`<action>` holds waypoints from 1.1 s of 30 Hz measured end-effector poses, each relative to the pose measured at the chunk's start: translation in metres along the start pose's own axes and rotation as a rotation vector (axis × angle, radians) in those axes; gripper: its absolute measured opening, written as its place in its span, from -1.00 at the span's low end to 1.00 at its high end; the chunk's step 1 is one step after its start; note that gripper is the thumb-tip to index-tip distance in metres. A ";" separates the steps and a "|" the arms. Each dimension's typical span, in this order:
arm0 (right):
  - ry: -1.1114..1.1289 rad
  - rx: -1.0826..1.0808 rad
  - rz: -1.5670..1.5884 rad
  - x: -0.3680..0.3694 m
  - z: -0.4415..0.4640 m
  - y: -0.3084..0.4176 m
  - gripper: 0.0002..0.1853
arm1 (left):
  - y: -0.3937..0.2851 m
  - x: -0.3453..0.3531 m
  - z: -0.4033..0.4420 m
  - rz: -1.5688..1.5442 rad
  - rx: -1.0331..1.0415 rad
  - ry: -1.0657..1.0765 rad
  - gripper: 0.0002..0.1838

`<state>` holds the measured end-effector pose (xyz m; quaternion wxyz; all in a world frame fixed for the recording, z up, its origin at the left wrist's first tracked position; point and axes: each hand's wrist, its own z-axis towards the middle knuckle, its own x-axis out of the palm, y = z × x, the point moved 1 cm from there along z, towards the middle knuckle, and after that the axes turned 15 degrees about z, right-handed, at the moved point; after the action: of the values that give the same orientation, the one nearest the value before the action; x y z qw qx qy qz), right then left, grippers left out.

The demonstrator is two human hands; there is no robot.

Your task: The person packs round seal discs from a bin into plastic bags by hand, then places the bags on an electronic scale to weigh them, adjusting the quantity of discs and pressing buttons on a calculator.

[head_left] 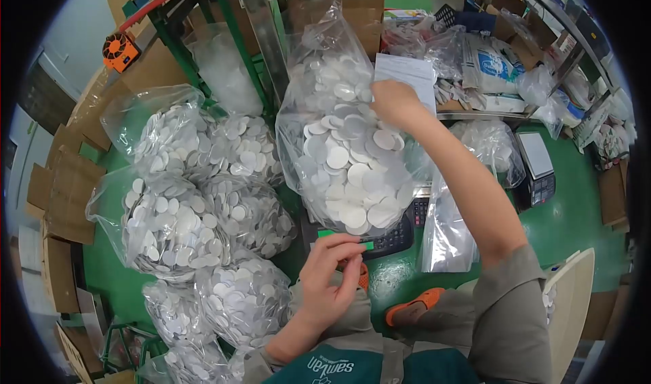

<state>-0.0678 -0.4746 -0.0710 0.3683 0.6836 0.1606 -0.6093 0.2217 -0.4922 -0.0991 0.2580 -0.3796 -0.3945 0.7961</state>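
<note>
A large clear plastic bag (352, 170) full of round white and grey discs stands upright in front of me, its top gathered to a peak. It rests on or right against a dark scale (393, 238) with a keypad and green display. My right hand (399, 105) is closed at the bag's upper right side, apparently gripping its plastic; the fingertips are partly hidden. Under the bag's lower edge, my left hand (329, 279) has bent fingers over the display, thumb apart from them, with nothing seen between. Behind my right hand lies a printed sheet (413, 72).
Several disc-filled bags (180, 228) crowd the green floor at left. Flat clear bags (447, 231) lie right of the scale, and a second scale (536, 157) stands farther right. A metal shelf (475, 115) holds packages. A cream bin (569, 302) is at lower right.
</note>
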 end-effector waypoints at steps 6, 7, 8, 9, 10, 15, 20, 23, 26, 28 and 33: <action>0.430 -0.601 -0.085 0.018 -0.045 0.024 -0.57 | 0.005 -0.001 0.000 -0.015 -0.020 -0.062 -0.81; 0.414 -0.536 -0.035 0.020 -0.043 0.018 -0.57 | 0.006 -0.001 0.000 -0.017 -0.028 -0.079 -0.82; 0.398 -0.471 0.015 0.023 -0.038 0.006 -0.57 | 0.006 -0.001 -0.001 -0.019 -0.034 -0.097 -0.82; 0.333 -0.452 0.038 0.017 -0.034 0.001 -0.62 | 0.007 -0.001 -0.001 -0.015 -0.028 -0.103 -0.82; 0.282 -0.403 -0.022 0.012 -0.034 -0.005 -0.64 | 0.008 -0.002 -0.001 -0.015 -0.027 -0.105 -0.82; 0.083 -0.396 0.296 -0.029 -0.051 -0.015 -0.76 | 0.008 -0.007 -0.003 -0.040 -0.048 -0.201 -0.84; -0.364 -0.410 0.730 -0.052 -0.124 -0.016 -0.77 | 0.012 -0.012 -0.002 -0.042 -0.076 -0.349 -0.80; -0.441 -0.277 0.784 -0.030 -0.158 -0.038 -0.67 | 0.018 -0.011 0.000 -0.168 -0.118 -0.419 -0.68; -0.516 -0.173 0.402 -0.013 -0.161 -0.059 -0.43 | 0.019 -0.009 0.001 -0.219 -0.137 -0.400 -0.64; -0.603 0.107 0.421 -0.004 -0.138 -0.093 -0.26 | 0.017 -0.007 0.002 -0.200 -0.143 -0.456 -0.60; -0.056 0.450 0.323 0.023 -0.072 -0.156 -0.43 | 0.022 -0.002 0.007 -0.391 -0.599 -0.079 -0.18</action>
<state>-0.1163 -0.3237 -0.1421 0.3041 0.7479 -0.0999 -0.5816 0.2142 -0.5089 -0.1138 0.2672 -0.3244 -0.6852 0.5949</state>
